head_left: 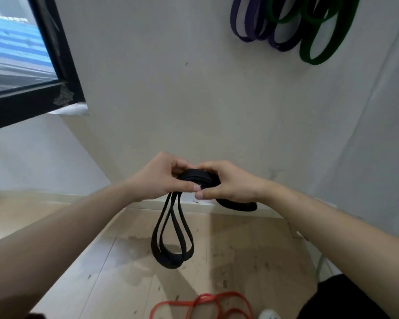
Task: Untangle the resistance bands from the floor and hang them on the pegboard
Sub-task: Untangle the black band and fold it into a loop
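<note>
A black resistance band (172,236) is bunched between both hands at chest height, in front of a white wall. My left hand (161,177) grips the bundle from the left with its thumb pressed below. My right hand (230,183) grips it from the right. Two black loops hang down under the hands, and a short loop sticks out below my right palm. A red resistance band (207,305) lies tangled on the wooden floor near my feet. Purple bands (253,26) and green bands (318,40) hang on the wall at the upper right.
A black-framed window (55,65) juts out at the upper left. A white skirting board (148,203) runs along the wall's foot. The wooden floor (115,261) is scuffed. A white shoe tip (270,314) and dark clothing (346,298) show at the bottom right.
</note>
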### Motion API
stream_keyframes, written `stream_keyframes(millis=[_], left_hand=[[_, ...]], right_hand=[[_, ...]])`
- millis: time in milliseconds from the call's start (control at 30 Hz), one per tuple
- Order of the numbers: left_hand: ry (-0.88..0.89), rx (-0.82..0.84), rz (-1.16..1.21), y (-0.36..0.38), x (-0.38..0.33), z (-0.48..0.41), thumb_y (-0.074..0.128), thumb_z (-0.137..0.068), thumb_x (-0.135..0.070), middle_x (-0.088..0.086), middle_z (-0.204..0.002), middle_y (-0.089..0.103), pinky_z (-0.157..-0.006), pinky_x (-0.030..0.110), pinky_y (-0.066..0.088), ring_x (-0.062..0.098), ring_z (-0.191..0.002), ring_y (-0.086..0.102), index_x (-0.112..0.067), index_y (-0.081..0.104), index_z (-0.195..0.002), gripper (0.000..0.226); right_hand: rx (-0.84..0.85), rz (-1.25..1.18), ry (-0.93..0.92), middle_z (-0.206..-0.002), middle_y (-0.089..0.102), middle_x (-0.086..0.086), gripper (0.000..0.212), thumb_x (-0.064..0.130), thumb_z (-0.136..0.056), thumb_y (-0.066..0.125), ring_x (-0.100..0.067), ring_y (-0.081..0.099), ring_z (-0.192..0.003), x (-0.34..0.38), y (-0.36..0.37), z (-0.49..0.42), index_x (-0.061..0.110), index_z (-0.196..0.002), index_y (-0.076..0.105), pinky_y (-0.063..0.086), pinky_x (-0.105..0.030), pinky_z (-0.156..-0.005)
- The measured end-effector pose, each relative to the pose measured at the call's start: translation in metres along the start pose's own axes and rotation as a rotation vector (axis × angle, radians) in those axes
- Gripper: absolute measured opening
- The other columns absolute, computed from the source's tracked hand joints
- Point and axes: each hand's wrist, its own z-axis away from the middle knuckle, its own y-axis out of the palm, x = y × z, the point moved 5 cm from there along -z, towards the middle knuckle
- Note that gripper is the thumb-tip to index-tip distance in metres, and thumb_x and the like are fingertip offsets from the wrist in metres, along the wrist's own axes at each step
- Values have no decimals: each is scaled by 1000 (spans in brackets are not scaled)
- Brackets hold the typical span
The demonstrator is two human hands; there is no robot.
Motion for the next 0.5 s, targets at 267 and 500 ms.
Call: stream_keyframes(millis=[267, 500], left_hand=[[-19, 37, -242, -6, 9, 5, 90, -73, -17, 1, -87, 78, -85, 46, 57, 22, -84, 74, -20, 77, -102, 33], [-9, 9, -440, -16, 7, 7, 89, -75, -25, -8, -85, 78, -82, 40, 58, 10, -83, 73, -26, 78, -103, 30]], right_hand=[[2, 362, 37, -58, 49, 9, 19, 32, -92, 71, -5, 42, -49, 8, -12, -7, 27, -76, 62, 34, -19, -50], [-55, 325, 55, -61, 50, 3, 18, 33, -92, 71, -6, 39, -51, 7, -16, -5, 15, -89, 70, 33, -23, -51]])
